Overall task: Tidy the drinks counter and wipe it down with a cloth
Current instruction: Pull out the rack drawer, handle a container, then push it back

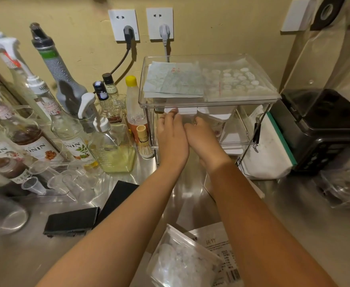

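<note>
A clear plastic organiser box (209,100) stands at the back of the steel counter (35,241), with paper sheets and a bag of round pieces on its lid. Both my hands reach into its open front. My left hand (171,135) has its fingertips on a white packet (182,111) under the lid. My right hand (203,139) is beside it, fingers curled inside the box; what it grips is hidden. No cloth is in view.
Syrup bottles (45,129) and small plastic cups (66,181) crowd the left. A bamboo whisk (144,143) stands by the box. Two black pads (72,221) lie front left. Two bagged packets (186,259) lie near the front edge. A black machine (323,125) stands right.
</note>
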Tool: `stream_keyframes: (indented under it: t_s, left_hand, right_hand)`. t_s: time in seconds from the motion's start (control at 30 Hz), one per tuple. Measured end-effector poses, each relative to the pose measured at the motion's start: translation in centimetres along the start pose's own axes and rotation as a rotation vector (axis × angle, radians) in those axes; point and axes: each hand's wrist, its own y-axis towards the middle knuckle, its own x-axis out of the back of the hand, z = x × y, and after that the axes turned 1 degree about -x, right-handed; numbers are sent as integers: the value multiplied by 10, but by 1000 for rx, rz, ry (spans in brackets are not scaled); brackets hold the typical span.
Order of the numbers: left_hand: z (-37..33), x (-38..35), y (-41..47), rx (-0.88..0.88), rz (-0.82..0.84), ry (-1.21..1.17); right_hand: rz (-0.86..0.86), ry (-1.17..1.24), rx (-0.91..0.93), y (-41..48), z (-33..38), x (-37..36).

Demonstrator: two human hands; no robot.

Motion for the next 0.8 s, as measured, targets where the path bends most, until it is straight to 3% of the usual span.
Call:
stream_keyframes:
  t_s: [0.8]
  left_hand:
    - [6, 25, -26, -68, 40, 130]
  right_hand:
    - [135, 65, 21, -12, -10, -8]
